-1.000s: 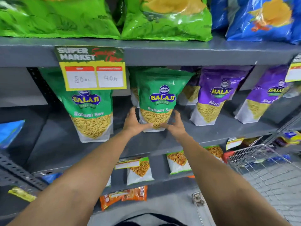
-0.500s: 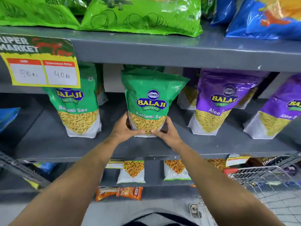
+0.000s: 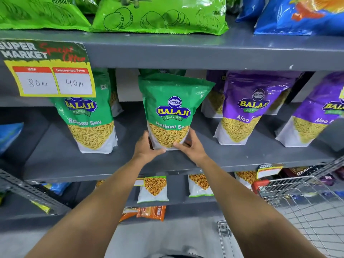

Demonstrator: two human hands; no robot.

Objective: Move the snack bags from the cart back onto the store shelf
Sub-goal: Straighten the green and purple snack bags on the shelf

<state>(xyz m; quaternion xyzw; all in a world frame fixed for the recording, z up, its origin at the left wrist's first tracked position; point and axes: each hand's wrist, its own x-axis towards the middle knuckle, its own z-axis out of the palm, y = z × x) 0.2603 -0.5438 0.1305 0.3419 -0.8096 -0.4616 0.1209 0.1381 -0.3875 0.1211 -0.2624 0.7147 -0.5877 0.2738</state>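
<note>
Both hands, left hand [image 3: 147, 148] and right hand [image 3: 191, 147], grip the green snack bag [image 3: 172, 110] standing on the grey shelf [image 3: 61, 157]; cart [image 3: 305, 205] at 4 o'clock.

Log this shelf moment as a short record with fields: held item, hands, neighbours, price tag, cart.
held item: green Ratlami Sev bag, upright, base at the middle shelf
left hand: grips the bag's lower left corner
right hand: grips its lower right corner
neighbours: second Ratlami Sev bag at left, purple Aloo bag at right
price tag: 80 crossed to 40
cart: lower right, contents unclear
</note>
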